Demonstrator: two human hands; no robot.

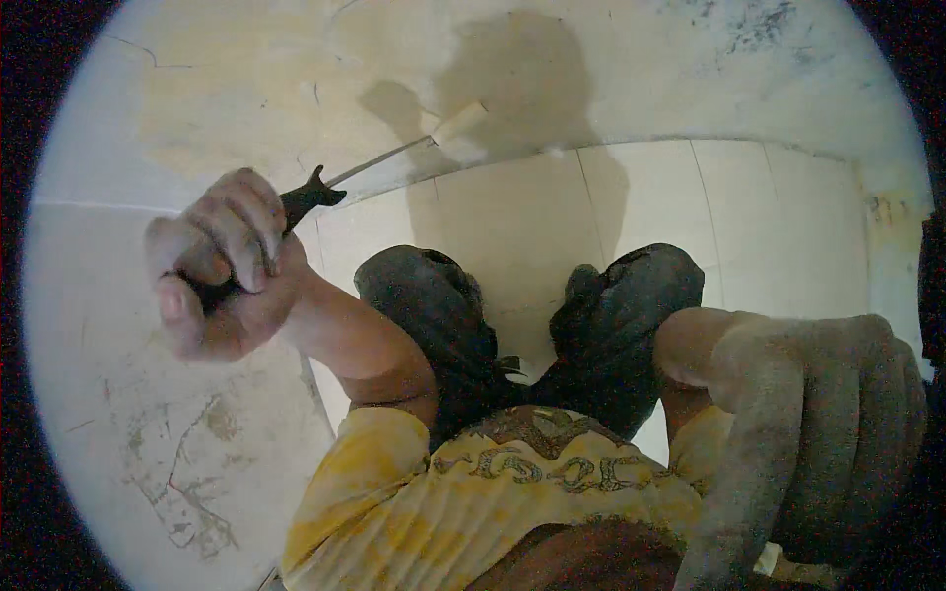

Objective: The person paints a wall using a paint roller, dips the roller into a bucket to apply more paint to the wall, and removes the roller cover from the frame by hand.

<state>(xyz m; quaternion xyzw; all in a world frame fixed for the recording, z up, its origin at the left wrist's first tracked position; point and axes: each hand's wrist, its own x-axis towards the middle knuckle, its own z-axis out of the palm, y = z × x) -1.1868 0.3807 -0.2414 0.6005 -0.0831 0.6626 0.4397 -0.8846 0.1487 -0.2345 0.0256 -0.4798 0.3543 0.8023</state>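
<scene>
Gripping a roller-like tool (379,164) by its black handle (305,201), the person's left hand (222,236) is raised on the left side of the scene, fingers wrapped tightly around the grip. The tool's long axis slants from the fist, near and left, outward to the far right, the thin metal shaft ending in a pale, cylinder-shaped head (460,122) that appears against the lower part of the stained far wall (670,79), close to the line where it meets the tiled floor (650,197). On this view, that slant from fist to wall looks to be the relation that matters most; whether the head touches the wall or hangs short of it cannot be told.

The left hand is plainly the nearer of the two, with the tool reaching away from it. The right hand (818,424) looms large and blurred at the near right, well apart from the tool, its fingers side by side and pointing toward the near edge; whether it holds anything cannot be seen. Between the hands are the knees in dark trousers (424,305) and a yellow patterned shirt (394,512), while a shadow (517,79) falls across the far wall.
</scene>
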